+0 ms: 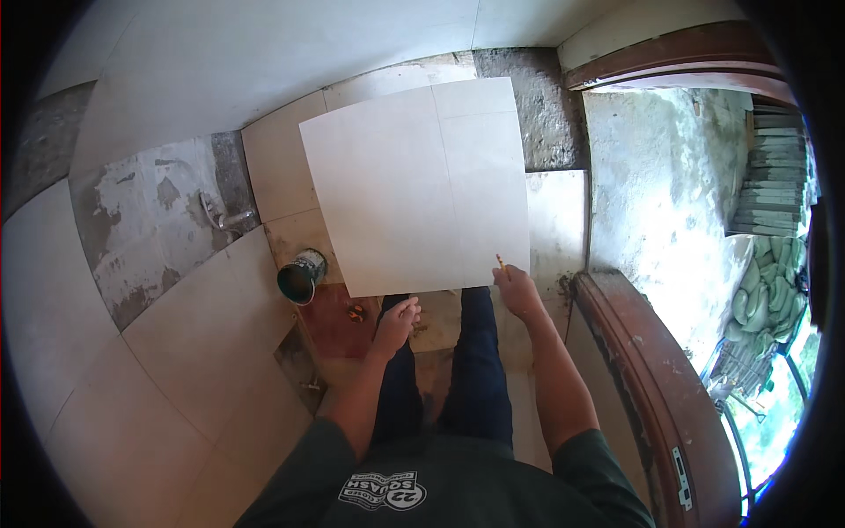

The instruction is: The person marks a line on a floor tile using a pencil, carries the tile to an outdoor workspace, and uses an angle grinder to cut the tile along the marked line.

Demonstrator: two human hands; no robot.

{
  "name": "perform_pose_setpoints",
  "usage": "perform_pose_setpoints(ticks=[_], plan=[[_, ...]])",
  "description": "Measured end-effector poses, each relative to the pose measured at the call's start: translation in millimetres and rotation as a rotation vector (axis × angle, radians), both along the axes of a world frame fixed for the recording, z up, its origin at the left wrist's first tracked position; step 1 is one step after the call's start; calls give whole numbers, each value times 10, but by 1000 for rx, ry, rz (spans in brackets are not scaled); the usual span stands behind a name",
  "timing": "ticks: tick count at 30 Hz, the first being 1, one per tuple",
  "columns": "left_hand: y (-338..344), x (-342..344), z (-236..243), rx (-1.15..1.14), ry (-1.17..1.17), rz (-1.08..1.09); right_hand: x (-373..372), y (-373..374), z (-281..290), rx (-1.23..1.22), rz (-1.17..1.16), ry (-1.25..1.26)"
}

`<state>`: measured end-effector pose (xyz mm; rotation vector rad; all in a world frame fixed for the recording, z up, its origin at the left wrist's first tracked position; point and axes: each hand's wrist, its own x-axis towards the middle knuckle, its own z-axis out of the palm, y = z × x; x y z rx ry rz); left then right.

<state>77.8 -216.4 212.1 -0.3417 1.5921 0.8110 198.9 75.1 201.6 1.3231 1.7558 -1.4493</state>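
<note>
A large white tile (409,180) with thin straight lines across it lies in front of my legs. My right hand (518,290) grips a yellow pencil (502,262) at the tile's lower right corner, its point over the tile. My left hand (397,324) is just below the tile's lower edge, fingers curled; whether something is in them I cannot make out. A dark bucket (299,280) sits left of the tile's lower left corner. A small orange-and-black object (356,312) lies on a reddish surface (336,330) beside my left hand.
Tiled walls (176,370) enclose me, with bare cement patches and a metal fitting (231,217) at left. At right, a reddish door frame (656,370) borders an opening onto concrete ground (642,176) with stacked slats or tiles (768,163) and piled sacks (764,277).
</note>
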Motion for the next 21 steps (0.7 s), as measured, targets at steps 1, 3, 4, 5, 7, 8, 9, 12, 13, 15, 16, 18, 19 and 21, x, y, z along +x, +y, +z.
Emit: perform_pose_setpoints(ticks=[1, 3, 4, 5, 7, 8, 9, 12, 13, 15, 16, 18, 19, 21], plan=[[21, -4, -11, 0, 11, 31, 4, -25, -8, -2, -2, 1], [2, -45, -2, -25, 27, 32, 50, -94, -56, 4, -16, 11], [-26, -68, 6, -47, 41, 33, 118, -124, -99, 4, -21, 8], [-84, -82, 6, -47, 39, 30, 206, -148, -156, 35, -3, -5], [-233, -117, 10, -150, 93, 50, 385, -174, -224, 65, 13, -19], [-311, -136, 3, -150, 92, 48, 471, -177, -238, 60, 20, -80], [-388, -155, -5, -193, 90, 60, 561, -175, -247, 55, 27, -141], [-616, -188, -19, -238, 81, 50, 854, -159, -270, 107, 61, -201], [-662, -194, -19, -240, 74, 30, 938, -160, -273, 107, 61, -203], [-734, -191, -35, -234, 68, 29, 1082, -169, -292, 118, 12, -215], [-763, -182, -46, -227, 66, 30, 1115, -169, -303, 118, 12, -216], [-809, -154, -67, -213, 61, 40, 1168, -189, -326, 107, -3, -264], [-800, -145, -68, -197, 56, 49, 1171, -194, -327, 109, -5, -266], [-765, -99, -62, -186, 53, 60, 1170, -198, -338, 108, -23, -249]])
